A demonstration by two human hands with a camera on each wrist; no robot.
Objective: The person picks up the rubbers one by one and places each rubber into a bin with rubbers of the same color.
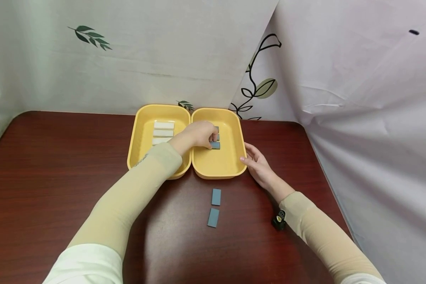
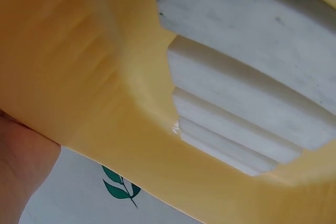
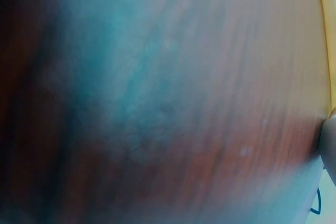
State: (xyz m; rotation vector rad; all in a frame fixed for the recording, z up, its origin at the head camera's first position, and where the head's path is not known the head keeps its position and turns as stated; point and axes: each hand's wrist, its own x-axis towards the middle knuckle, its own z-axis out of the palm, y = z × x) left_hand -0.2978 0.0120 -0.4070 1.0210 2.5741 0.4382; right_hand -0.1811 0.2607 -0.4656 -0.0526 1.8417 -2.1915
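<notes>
My left hand (image 1: 201, 133) reaches down into the right yellow bin (image 1: 220, 167), its fingertips pinching a blue-grey tile (image 1: 215, 145). More blue-grey tiles (image 1: 218, 137) lie just beyond, partly covered by the fingers. With thumb at the rim and fingers along the outside wall, my right hand (image 1: 258, 165) holds that bin's right side. Two further blue-grey tiles, a nearer one (image 1: 213, 217) and a farther one (image 1: 216, 197), lie on the table in front of the bin. In the left wrist view, the left hand shows only at the lower left edge.
The left yellow bin (image 1: 137, 130) stands against the right one, with several white tiles (image 2: 236, 72) in a row, under the left forearm. Both bins sit on a dark red wooden table (image 1: 74, 157). A patterned white curtain (image 1: 163, 51) hangs behind.
</notes>
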